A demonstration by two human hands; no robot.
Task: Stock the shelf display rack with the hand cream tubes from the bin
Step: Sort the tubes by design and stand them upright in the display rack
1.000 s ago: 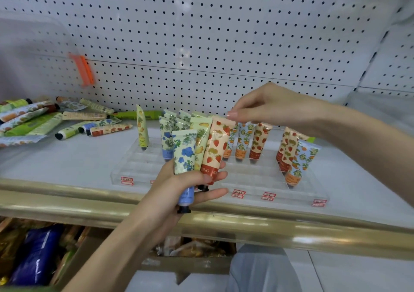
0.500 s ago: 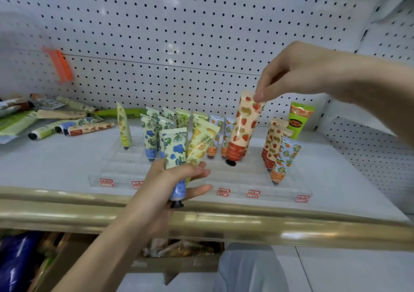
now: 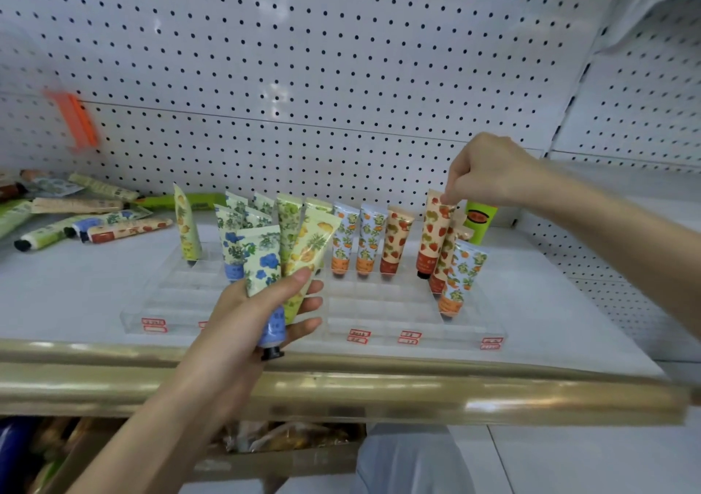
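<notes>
A clear acrylic display rack [image 3: 379,304] lies on the white shelf, with several hand cream tubes standing cap-down in its back slots. My right hand [image 3: 489,171] pinches the top of a strawberry-print tube [image 3: 432,235], which stands cap-down at the rack's back right beside two other tubes. My left hand [image 3: 258,311] grips two tubes in front of the rack: a blue-flower tube [image 3: 263,266] and a pineapple-print tube [image 3: 309,250].
Loose tubes [image 3: 95,224] lie on the shelf at the left. A green tube [image 3: 480,220] stands behind the rack at right. A gold rail [image 3: 379,391] edges the shelf front. Pegboard [image 3: 341,76] backs the shelf, with an orange tag [image 3: 77,121] on it.
My right hand has carried the strawberry tube right and down from mid-air to the rack's back right column. My left hand holds the other two tubes as before.
</notes>
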